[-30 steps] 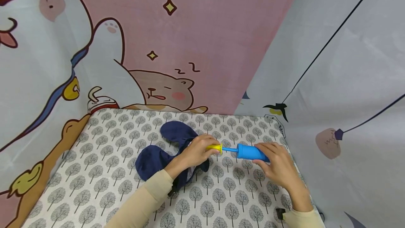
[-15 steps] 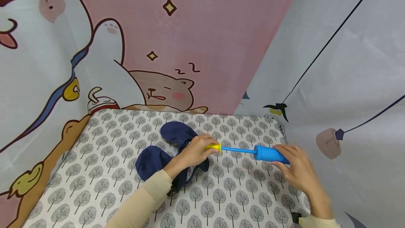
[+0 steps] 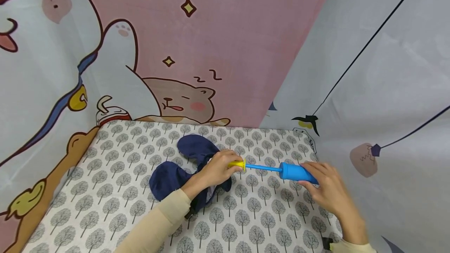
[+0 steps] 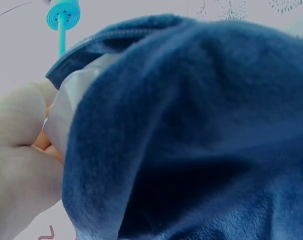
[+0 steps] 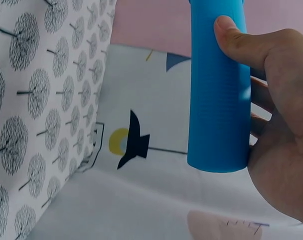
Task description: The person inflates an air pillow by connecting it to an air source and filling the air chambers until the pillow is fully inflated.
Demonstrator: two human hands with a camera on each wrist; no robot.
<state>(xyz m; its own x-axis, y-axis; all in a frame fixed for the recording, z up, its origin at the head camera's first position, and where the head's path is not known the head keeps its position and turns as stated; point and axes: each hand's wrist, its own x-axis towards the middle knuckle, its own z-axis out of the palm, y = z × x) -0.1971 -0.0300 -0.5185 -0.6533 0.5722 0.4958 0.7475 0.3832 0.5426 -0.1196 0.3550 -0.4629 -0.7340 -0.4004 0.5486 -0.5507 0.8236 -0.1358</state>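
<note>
A blue hand pump (image 3: 295,171) is drawn out, its thin blue rod bare between the cylinder and a yellow end piece (image 3: 240,164). My right hand (image 3: 325,186) grips the cylinder, thumb along one side in the right wrist view. The left hand (image 3: 218,167) holds the yellow piece over a navy plush neck pillow (image 3: 168,179) lying on the table. In the left wrist view, the pillow's velvety cover (image 4: 201,95) has an unzipped edge, with whitish material (image 4: 74,90) showing inside. Whether the pump's tip sits in a valve is hidden by the left hand.
A tree-print cloth (image 3: 116,190) covers the table. Cartoon-printed fabric (image 3: 225,42) hangs behind and at both sides, close to the right hand. A small black object (image 3: 327,243) is by the right cuff.
My right hand has pulled the blue cylinder to the right, baring more rod, then shifted very slightly back left. The left hand and neck pillow have stayed almost in place.
</note>
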